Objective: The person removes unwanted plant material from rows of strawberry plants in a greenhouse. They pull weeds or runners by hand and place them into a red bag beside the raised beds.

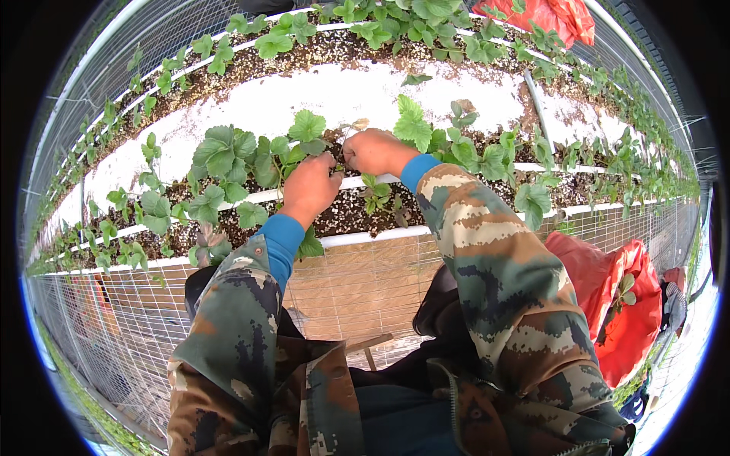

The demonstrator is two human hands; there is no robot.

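Note:
Both of my hands work close together at a row of leafy plants that look like strawberry plants [220, 156]. My left hand [310, 188] is closed, fingertips together beside a stem at the soil. Just right of it, my right hand [374, 152] has its fingers curled down against the dark, white-flecked soil [342, 216]. Whatever either hand pinches is hidden by the fingers. A leaf [308, 125] rises above the left hand, and a bright green leaf [413, 123] stands beyond the right wrist. A small plant [376, 196] grows just below the right hand.
White pipes [372, 237] edge the planting row, with wire mesh [152, 304] below. A white sheet-like strip [342, 95] separates it from a farther row of plants [289, 34]. An opened red bag [631, 304] with leaves inside stands at right; another red bag [559, 19] lies beyond.

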